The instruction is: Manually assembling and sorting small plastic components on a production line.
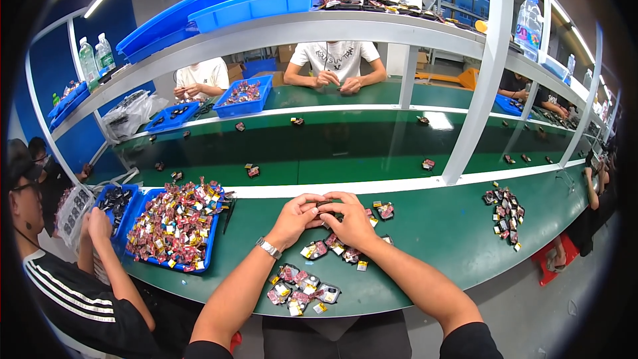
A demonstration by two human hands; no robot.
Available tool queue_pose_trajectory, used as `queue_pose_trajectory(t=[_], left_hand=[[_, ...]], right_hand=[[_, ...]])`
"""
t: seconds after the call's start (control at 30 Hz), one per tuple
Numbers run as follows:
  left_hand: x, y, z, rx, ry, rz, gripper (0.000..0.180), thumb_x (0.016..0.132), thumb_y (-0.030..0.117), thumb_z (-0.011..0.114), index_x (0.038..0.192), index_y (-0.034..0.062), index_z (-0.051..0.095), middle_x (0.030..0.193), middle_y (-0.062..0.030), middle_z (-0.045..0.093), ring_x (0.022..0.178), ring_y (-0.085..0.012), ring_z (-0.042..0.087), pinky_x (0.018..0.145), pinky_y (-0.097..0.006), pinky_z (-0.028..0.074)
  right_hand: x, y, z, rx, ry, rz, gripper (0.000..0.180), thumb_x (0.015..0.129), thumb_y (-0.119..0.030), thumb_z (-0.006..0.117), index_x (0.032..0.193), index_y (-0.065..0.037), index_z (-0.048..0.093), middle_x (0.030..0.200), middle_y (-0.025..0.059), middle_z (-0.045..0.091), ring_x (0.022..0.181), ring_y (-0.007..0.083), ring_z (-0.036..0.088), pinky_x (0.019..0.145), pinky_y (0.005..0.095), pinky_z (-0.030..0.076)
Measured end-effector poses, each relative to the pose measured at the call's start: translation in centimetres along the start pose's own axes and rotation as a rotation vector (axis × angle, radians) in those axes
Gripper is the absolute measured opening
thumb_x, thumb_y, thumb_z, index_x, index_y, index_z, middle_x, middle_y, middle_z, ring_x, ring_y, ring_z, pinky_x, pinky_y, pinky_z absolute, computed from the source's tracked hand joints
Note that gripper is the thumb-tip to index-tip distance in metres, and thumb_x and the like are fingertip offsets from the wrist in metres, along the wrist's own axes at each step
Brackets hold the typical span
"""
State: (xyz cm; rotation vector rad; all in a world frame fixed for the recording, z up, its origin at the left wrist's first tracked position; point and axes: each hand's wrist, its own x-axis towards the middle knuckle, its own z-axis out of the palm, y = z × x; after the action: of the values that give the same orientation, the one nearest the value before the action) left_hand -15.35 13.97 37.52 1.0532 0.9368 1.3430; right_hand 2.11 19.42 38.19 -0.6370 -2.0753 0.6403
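Over the green bench, my left hand point(292, 221) and my right hand point(351, 221) meet, fingers bent together. Both are closed on a small dark part point(321, 206), mostly hidden by the fingers. A metal-banded watch is on my left wrist. Beneath and beside my right hand lie several small electronic assemblies point(314, 250) with black shells, reddish boards and yellow-white tabs. Nearer the bench's front edge is a cluster of similar assemblies point(307, 282), some with clear or grey casings. To the left, a blue tray point(211, 252) is heaped with reddish boards bearing yellow and white tabs.
Black parts fill a smaller blue bin point(135, 193) at left, beside a seated co-worker point(73, 286). More assemblies point(506, 216) lie at right. Beyond a white rail point(266, 191), scattered units sit on a green belt point(359, 153). A white post point(480, 86) supports the overhead shelf. Co-workers sit opposite.
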Motion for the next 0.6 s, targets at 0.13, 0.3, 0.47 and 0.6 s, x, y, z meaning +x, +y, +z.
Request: queue_pose_trajectory(t=[0.13, 0.3, 0.47, 0.6], left_hand=[[0.2, -0.2, -0.1, -0.032, -0.017, -0.004, 0.029, 0.095, 0.005, 0.055, 0.124, 0.0012, 0.051, 0.113, -0.0104, 0.063, 0.104, -0.0167, 0.064, 0.086, -0.028, 0.057], [0.0, -0.2, -0.3, -0.020, 0.016, 0.015, 0.030, 0.095, 0.005, 0.056, 0.124, 0.0003, 0.051, 0.115, -0.0116, 0.062, 0.105, -0.0176, 0.063, 0.088, -0.030, 0.057], [0.1, 0.0, 0.4, -0.032, 0.014, 0.002, 0.030, 0.095, 0.005, 0.056, 0.124, 0.0000, 0.051, 0.114, -0.0115, 0.063, 0.104, -0.0176, 0.064, 0.088, -0.030, 0.057], [0.2, -0.1, 0.1, 0.005, 0.027, 0.017, 0.030, 0.096, 0.005, 0.055, 0.125, 0.0004, 0.050, 0.113, -0.0114, 0.063, 0.103, -0.0171, 0.064, 0.087, -0.029, 0.057]], right_hand=[[-0.1, 0.0, 0.0, 0.033, -0.014, 0.007, 0.017, 0.081, -0.011, 0.068, 0.097, -0.009, 0.073, 0.119, 0.0075, 0.061, 0.117, 0.0293, 0.051, 0.100, 0.0402, 0.043], [0.2, -0.3, -0.3, 0.034, -0.022, -0.053, 0.018, 0.081, -0.008, 0.066, 0.098, -0.009, 0.073, 0.121, 0.0078, 0.061, 0.118, 0.0293, 0.051, 0.100, 0.0404, 0.043], [0.3, 0.7, -0.3, 0.024, -0.035, -0.037, 0.018, 0.081, -0.008, 0.065, 0.098, -0.009, 0.072, 0.122, 0.0083, 0.060, 0.119, 0.0302, 0.050, 0.102, 0.0404, 0.042], [0.4, 0.4, 0.0, 0.036, -0.042, -0.052, 0.018, 0.082, -0.008, 0.064, 0.098, -0.008, 0.072, 0.122, 0.0086, 0.060, 0.119, 0.0305, 0.051, 0.102, 0.0403, 0.041]])
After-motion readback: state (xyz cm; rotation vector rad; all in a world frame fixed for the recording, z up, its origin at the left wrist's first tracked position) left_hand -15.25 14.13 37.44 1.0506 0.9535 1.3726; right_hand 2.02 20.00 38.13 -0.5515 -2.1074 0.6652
